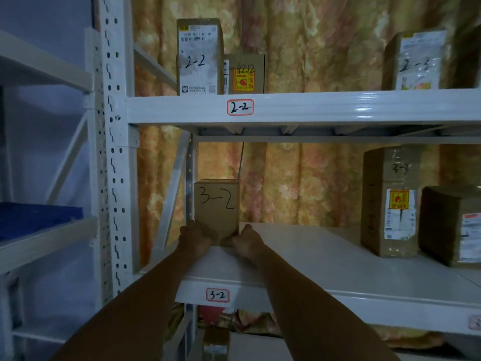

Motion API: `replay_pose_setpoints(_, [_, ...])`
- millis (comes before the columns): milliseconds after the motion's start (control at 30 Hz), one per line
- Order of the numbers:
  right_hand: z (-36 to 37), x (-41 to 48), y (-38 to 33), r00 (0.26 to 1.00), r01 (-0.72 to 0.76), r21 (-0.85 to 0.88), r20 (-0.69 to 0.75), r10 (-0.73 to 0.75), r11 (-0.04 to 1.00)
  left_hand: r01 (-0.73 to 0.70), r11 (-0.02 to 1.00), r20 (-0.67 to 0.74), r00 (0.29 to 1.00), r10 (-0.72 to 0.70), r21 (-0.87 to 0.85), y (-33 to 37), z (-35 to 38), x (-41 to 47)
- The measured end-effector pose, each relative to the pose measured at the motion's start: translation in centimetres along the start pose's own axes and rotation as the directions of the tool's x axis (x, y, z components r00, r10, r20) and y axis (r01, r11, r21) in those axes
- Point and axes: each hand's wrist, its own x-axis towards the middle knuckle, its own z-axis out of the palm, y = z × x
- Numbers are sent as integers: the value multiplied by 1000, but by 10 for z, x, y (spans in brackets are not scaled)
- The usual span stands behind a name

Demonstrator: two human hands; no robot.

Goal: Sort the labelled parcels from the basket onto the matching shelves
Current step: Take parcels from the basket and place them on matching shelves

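A small brown parcel marked "3-2" stands upright at the left end of the white shelf whose front edge carries a "3-2" tag. My left hand grips its lower left corner and my right hand grips its lower right corner. Both forearms reach up from the bottom of the view. The basket is out of sight.
The shelf above carries a "2-2" tag, a tall "2-2" parcel and a smaller box. At right stand a "2-3" parcel, a "3-3" parcel and a dark box. A blue tray sits on the left rack.
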Motion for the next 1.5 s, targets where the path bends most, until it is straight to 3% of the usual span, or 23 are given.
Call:
replay_pose_setpoints(233, [-20,-44,11,998,61,-265,30,-55,962,-3,978,4,1000,2,208,9,-8,-49])
replay_pose_setpoints(400, [-48,-97,25,987,152,-538,47,-151,829,-138,927,59,990,125,350,25,-11,-106])
replay_pose_setpoints(567, [-92,-172,49,981,131,-719,-7,-196,683,-251,794,103,967,234,554,69,-1,-191])
replay_pose_setpoints(767, [-148,-273,95,979,91,-762,-48,-197,641,-364,650,201,928,313,667,130,29,-302])
replay_pose_setpoints(1200, [-238,-469,141,957,-81,-732,-248,-154,676,-498,590,358,867,347,635,222,48,-485])
replay_pose_setpoints(1500, [-244,-597,155,948,-163,-682,-307,-77,713,-575,602,402,818,412,554,235,29,-598])
